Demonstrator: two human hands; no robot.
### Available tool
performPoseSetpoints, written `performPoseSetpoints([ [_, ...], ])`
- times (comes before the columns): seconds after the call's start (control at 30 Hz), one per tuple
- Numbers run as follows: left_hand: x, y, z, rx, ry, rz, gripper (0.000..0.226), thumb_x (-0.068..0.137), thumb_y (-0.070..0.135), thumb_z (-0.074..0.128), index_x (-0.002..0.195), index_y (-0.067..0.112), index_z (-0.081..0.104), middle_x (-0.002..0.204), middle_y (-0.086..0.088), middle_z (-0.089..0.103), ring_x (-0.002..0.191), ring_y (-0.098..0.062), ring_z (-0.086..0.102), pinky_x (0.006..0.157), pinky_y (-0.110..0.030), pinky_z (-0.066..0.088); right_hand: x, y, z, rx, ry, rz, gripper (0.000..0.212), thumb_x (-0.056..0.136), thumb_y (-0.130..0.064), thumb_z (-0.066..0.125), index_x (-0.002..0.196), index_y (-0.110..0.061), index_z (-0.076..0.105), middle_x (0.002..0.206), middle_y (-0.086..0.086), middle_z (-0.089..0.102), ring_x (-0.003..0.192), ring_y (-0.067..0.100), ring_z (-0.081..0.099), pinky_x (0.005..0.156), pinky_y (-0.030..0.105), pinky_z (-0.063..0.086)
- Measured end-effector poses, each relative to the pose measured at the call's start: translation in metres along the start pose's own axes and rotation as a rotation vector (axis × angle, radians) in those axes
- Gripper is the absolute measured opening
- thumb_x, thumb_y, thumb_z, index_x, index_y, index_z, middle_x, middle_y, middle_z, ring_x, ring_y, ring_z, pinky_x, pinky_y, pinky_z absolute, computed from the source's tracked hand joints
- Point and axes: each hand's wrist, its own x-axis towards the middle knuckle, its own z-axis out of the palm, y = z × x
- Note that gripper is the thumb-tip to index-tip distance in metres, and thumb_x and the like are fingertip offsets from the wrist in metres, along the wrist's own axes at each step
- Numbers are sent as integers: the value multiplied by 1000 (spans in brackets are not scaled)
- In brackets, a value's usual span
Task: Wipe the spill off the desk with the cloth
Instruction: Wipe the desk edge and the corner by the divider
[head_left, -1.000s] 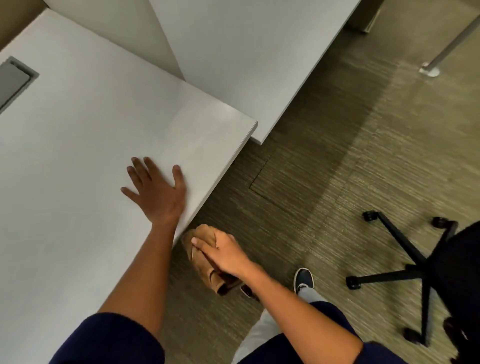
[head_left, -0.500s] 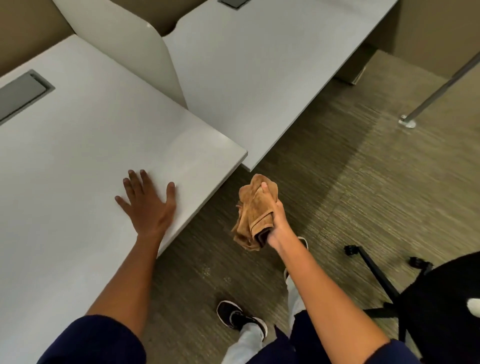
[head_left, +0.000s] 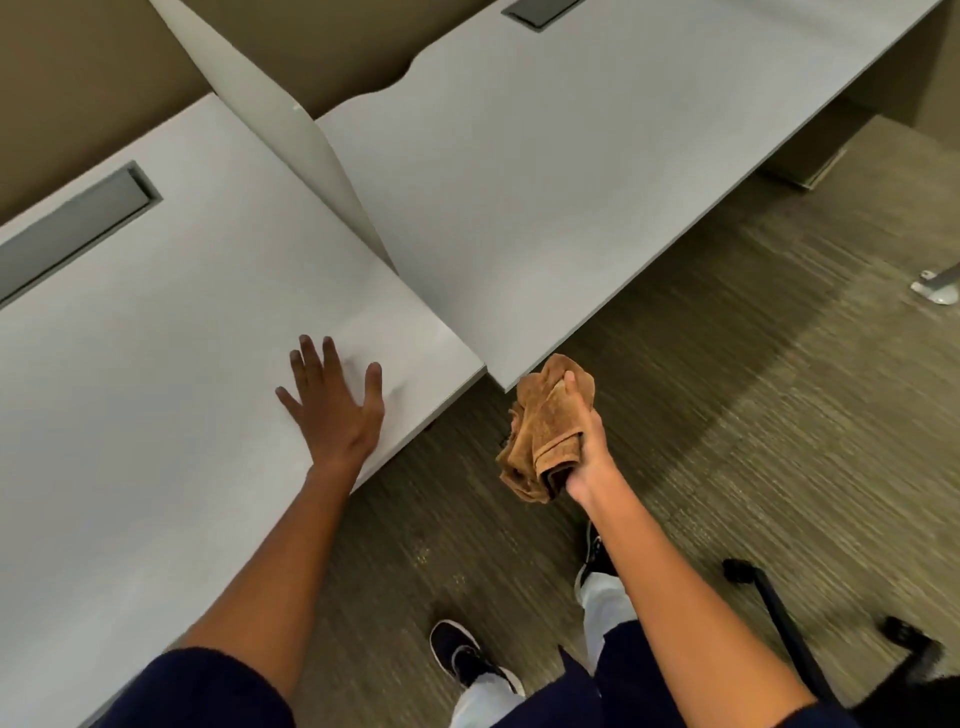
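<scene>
L hand (head_left: 332, 402) lies flat, palm down, fingers spread, on the desk (head_left: 156, 389) near its front-right corner, w/ the thumb side just inside the front edge. It has hold of nothing.

R hand (head_left: 584, 447) is closed round a bunched brown cloth (head_left: 543, 431), thumb pressed on the upper folds, rest of the fingers wrapped behind & hidden. The cloth hangs in a crumpled wad, held in the air over the carpet (head_left: 727, 415), off the desk, just past its front-right corner & right by the near corner of the next desk (head_left: 571, 182); its top looks to overlap that corner's edge, can't tell if touching.

Spill: faint paler streaks on the desk surface btw the L hand & the right edge, too weak to say for sure it's liquid.

A slanted divider panel (head_left: 291, 130) stands btw the two desks at the back. Grey recessed cable tray (head_left: 72, 228) sits in the desk's back-left area; a second one (head_left: 540, 10) at the far edge of the next desk.

Below: dark shoe (head_left: 460, 654) & light trouser legs on the carpet, black chair base (head_left: 779, 618) w/ castors at bottom right, a metal foot (head_left: 935, 288) at the right edge of view.
</scene>
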Motion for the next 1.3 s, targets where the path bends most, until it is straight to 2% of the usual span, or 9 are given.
performPoseSetpoints([
  [0.17, 10, 62, 24, -99, 47, -101, 72, 101, 58, 29, 160, 24, 9, 168, 2, -6, 155, -18, -8, 123, -52, -9, 30, -28, -3, -43, -103, 157, 83, 72, -61, 71, 136, -11, 55, 125, 22, 65, 112, 40, 65, 93, 52, 54],
  [0.47, 26, 102, 58, -56, 98, -251, 66, 103, 53, 24, 160, 24, 10, 168, 3, -5, 155, -18, -7, 122, -52, -10, 74, -52, 6, -135, -227, 320, 60, 87, -58, 59, 131, -17, 61, 125, 13, 67, 107, 29, 69, 76, 37, 60],
  [0.6, 27, 105, 64, 35, 99, -261, 63, 104, 49, 21, 160, 24, 6, 168, 4, -6, 155, -18, -6, 122, -48, -10, 91, -55, 8, -218, -258, 396, 62, 81, -65, 64, 126, -22, 63, 113, 3, 73, 94, 22, 72, 71, 34, 58],
  [0.67, 28, 105, 65, 47, 90, -276, 64, 103, 49, 18, 160, 23, 5, 168, 3, -6, 155, -18, -6, 122, -48, -9, 98, -56, 12, -201, -297, 417, 66, 80, -63, 65, 130, -20, 61, 119, 7, 71, 99, 23, 72, 70, 33, 59],
  [0.87, 30, 104, 66, 136, 58, -285, 62, 105, 45, 17, 160, 22, 2, 168, 2, -9, 155, -19, -8, 123, -49, -6, 111, -54, 22, -309, -442, 391, 71, 78, -63, 68, 136, -27, 52, 126, 10, 64, 105, 20, 70, 76, 27, 58],
  [1.03, 31, 104, 66, 165, 44, -291, 64, 103, 47, 14, 160, 22, 3, 168, 2, -8, 155, -19, -8, 123, -49, -4, 116, -54, 38, -476, -504, 347, 58, 84, -55, 66, 135, -33, 47, 129, 7, 59, 107, 17, 68, 80, 26, 57],
  [1.13, 30, 104, 66, 153, 49, -289, 63, 103, 45, 15, 160, 22, 3, 168, 3, -10, 154, -18, -10, 123, -50, -4, 114, -51, 49, -573, -532, 278, 52, 77, -58, 67, 123, -38, 50, 122, 0, 60, 98, 2, 68, 75, 14, 54],
  [1.2, 30, 104, 67, 145, 62, -288, 62, 103, 44, 15, 160, 22, 3, 168, 3, -10, 154, -17, -11, 124, -50, -5, 115, -47, 57, -597, -540, 233, 50, 78, -57, 68, 121, -37, 51, 120, -4, 61, 97, -4, 66, 75, 10, 52],
  [1.3, 29, 105, 69, 143, 73, -280, 63, 103, 45, 15, 160, 22, 2, 168, 3, -11, 154, -17, -12, 123, -50, -6, 120, -42, 69, -622, -519, 174, 52, 82, -52, 67, 126, -29, 53, 120, -2, 62, 101, 1, 65, 78, 10, 51],
])
